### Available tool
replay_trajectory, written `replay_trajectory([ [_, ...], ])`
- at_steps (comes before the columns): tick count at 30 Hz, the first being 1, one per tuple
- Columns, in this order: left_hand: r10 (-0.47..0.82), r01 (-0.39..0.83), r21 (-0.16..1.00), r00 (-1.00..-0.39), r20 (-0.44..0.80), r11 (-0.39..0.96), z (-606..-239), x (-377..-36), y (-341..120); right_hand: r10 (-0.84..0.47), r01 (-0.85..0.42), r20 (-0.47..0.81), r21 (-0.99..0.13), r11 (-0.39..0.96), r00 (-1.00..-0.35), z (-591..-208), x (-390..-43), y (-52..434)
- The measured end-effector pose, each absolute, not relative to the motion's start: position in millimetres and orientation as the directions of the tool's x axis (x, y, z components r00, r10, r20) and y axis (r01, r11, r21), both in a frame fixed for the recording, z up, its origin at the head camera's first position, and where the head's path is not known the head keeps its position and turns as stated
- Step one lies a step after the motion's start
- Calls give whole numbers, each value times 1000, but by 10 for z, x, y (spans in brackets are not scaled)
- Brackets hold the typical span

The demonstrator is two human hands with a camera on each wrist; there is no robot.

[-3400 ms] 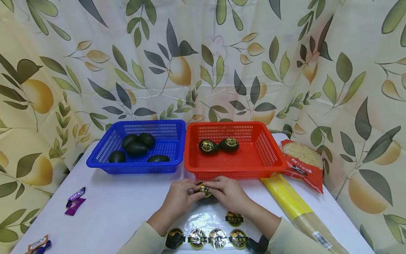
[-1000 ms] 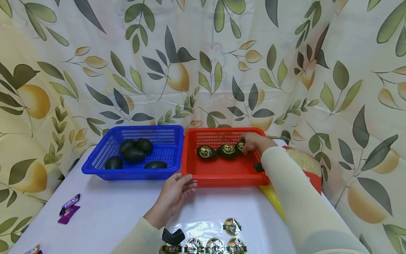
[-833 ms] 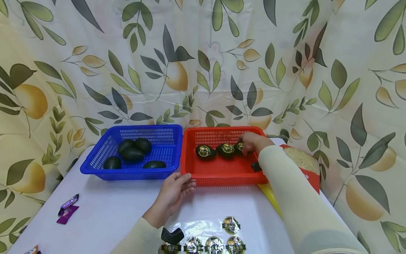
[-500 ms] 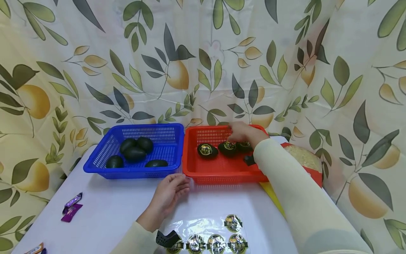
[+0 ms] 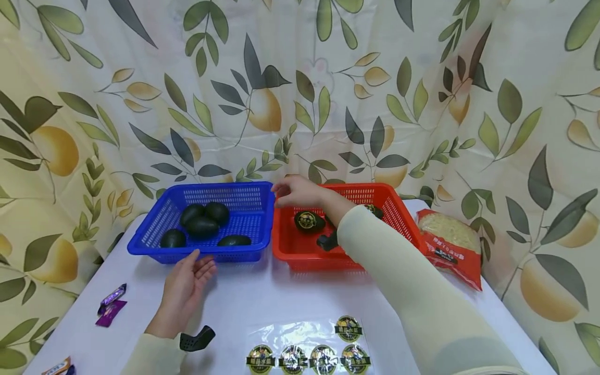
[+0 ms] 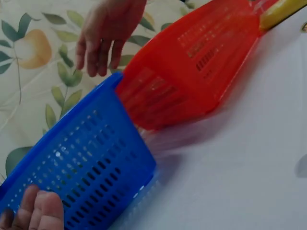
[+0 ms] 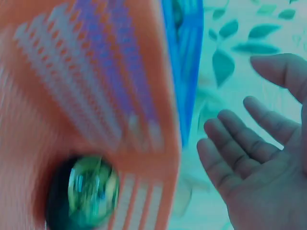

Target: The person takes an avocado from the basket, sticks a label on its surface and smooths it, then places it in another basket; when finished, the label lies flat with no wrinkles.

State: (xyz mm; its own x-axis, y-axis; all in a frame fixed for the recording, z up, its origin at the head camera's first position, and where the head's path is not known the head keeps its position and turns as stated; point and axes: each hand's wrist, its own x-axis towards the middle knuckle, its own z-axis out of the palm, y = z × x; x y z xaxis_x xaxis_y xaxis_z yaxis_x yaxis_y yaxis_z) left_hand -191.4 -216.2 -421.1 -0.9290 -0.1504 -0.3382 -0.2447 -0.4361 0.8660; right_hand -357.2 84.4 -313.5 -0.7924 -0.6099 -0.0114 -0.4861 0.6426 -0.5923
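Observation:
My right hand hovers over the seam between the blue basket and the red basket, fingers relaxed and holding nothing; the left wrist view shows this right hand hanging above both rims. Below it a dark avocado with a gold sticker lies in the red basket, and a second stickered avocado peeks out behind my sleeve. Several plain dark avocados sit in the blue basket. My left hand rests open on the table, fingertips close to the blue basket's front wall.
A clear sheet of round gold stickers lies at the table's near edge. Purple candy wrappers lie at the left. A red noodle packet sits right of the red basket. A leaf-printed curtain hangs close behind both baskets.
My right hand set the stickered avocado in the red basket, let go and swung left toward the blue basket. My left hand slid left from the red basket's front to the blue one's.

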Motion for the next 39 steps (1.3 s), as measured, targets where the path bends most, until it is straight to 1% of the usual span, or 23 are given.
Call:
replay_trajectory([
  [2, -169, -223, 868, -931, -325, -444, -4202, -1942, -2192, -640, -491, -8, -634, 597, -768, -3146, -3543, 666],
  [5, -200, -184, 881, -935, -294, -436, -4197, -1966, -2192, -684, -476, -38, -691, 544, -728, -3177, -3490, 418],
  [9, -233, -157, 894, -933, -273, -419, -4220, -1988, -2157, -736, -490, -115, -677, 549, -667, -3251, -3462, 147],
  [11, -237, -153, 896, -934, -269, -417, -4223, -2007, -2142, -743, -484, -163, -665, 569, -649, -3274, -3478, 42],
  [13, -234, -152, 898, -935, -266, -414, -4229, -2021, -2132, -742, -455, -214, -673, 583, -635, -3282, -3504, -45],
  [15, -234, -152, 900, -936, -264, -408, -4233, -2028, -2130, -744, -408, -251, -707, 578, -619, -3288, -3543, -131],
  [19, -247, -152, 901, -931, -268, -405, -4239, -2017, -2154, -758, -349, -294, -752, 559, -582, -3311, -3634, -304],
  [24, -247, -151, 904, -932, -264, -399, -4235, -2007, -2184, -756, -391, -376, -683, 617, -536, -3384, -3734, -464],
  [27, -249, -144, 906, -934, -257, -397, -4248, -2007, -2176, -738, -374, -460, -654, 658, -494, -3407, -3783, -514],
  [29, -254, -131, 909, -936, -246, -396, -4255, -2014, -2172, -730, -354, -492, -653, 670, -475, -3391, -3819, -536],
  [32, -255, -121, 914, -939, -232, -388, -4259, -2020, -2171, -726, -317, -494, -674, 667, -478, -3336, -3861, -551],
  [34, -254, -122, 916, -939, -232, -383, -4263, -2023, -2174, -728, -317, -483, -679, 663, -487, -3316, -3882, -550],
  [36, -251, -129, 914, -938, -238, -385, -4268, -2020, -2175, -720, -324, -497, -663, 675, -485, -3326, -3898, -552],
  [39, -253, -137, 912, -935, -248, -387, -4252, -2028, -2186, -704, -349, -539, -619, 703, -463, -3361, -3932, -576],
])
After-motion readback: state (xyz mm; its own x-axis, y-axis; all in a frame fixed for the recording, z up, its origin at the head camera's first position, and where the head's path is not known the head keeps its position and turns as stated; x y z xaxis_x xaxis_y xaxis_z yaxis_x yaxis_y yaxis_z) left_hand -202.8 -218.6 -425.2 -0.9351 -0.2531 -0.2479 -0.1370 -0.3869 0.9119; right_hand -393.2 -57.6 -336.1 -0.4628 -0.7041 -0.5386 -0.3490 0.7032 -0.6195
